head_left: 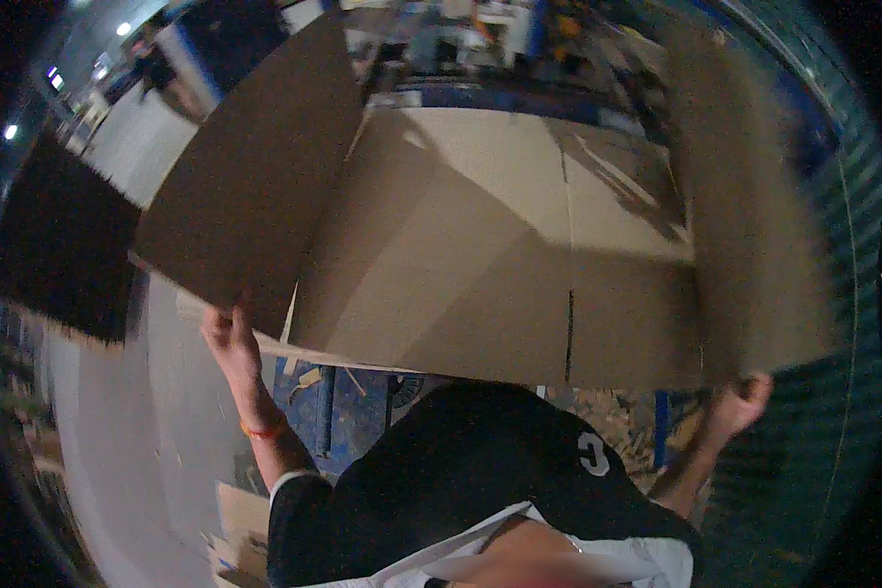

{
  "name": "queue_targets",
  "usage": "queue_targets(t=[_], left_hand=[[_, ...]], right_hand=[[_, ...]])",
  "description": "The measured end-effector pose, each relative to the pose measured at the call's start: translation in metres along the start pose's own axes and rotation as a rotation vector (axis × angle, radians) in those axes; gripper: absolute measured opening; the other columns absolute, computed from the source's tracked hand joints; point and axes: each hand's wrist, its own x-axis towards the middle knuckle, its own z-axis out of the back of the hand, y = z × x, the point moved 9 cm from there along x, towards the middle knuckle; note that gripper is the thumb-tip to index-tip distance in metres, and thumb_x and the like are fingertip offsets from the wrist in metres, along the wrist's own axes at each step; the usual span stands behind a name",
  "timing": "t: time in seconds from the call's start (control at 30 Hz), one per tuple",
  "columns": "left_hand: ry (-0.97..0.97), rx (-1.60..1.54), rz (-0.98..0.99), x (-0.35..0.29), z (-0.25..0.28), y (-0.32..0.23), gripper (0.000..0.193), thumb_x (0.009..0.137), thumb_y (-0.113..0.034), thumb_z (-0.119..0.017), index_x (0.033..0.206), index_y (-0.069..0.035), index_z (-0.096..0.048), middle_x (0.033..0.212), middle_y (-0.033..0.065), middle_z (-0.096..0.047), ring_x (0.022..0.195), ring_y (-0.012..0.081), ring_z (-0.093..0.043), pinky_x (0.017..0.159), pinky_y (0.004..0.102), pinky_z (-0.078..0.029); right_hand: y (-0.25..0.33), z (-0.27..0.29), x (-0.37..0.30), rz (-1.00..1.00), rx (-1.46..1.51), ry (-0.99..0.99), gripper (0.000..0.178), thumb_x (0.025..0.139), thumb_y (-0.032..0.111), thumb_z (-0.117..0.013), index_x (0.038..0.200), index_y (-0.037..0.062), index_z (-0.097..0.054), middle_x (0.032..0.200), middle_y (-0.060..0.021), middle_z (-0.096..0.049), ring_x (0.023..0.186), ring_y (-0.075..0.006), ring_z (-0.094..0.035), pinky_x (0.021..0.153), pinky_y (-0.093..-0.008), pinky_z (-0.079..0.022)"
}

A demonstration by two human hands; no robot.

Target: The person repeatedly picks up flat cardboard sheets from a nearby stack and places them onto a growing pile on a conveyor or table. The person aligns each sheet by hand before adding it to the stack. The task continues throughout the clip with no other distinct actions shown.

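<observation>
A large brown cardboard sheet, creased and slotted like an unfolded box, spreads across the view in front of my body. Its left flap stands raised, and its right flap is tilted up too and blurred by motion. My left hand is closed on the near edge of the left flap, thumb on top. At the near right corner, my right hand pinches the edge; some of its fingers are hidden. Light and shadow fall across the middle panels, where a dark slot runs from the near edge.
Blue machinery lies beneath the sheet, with cardboard scraps near it. A dark brush-edged panel is at the left. More cardboard stands at lower left on the grey floor. Another person is far off. Green slatted surface at right.
</observation>
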Motion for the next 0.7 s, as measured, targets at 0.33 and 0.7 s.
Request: queue_targets(t=[0.33, 0.7], left_hand=[[0.956, 0.776, -0.670, -0.081, -0.176, -0.036, 0.054, 0.075, 0.000, -0.054, 0.126, -0.016, -0.051, 0.134, 0.0094, -0.045, 0.125, 0.0297, -0.041, 0.104, 0.0475, -0.031], [0.856, 0.667, -0.686, -0.029, -0.188, -0.024, 0.060, 0.072, -0.010, -0.061, 0.130, -0.016, -0.048, 0.137, 0.0101, -0.041, 0.126, 0.0308, -0.038, 0.106, 0.0463, -0.026]], right_hand=[[0.048, -0.135, -0.089, 0.700, -0.114, 0.896, 0.044, 0.064, -0.004, -0.058, 0.106, 0.0101, -0.061, 0.118, -0.0088, -0.057, 0.114, -0.0297, -0.051, 0.098, -0.0450, -0.038], [0.005, -0.206, -0.031, 0.814, -0.397, 1.052, 0.079, 0.059, 0.036, -0.073, 0.130, 0.0114, -0.046, 0.140, -0.0097, -0.035, 0.127, -0.0332, -0.035, 0.103, -0.0472, -0.031]])
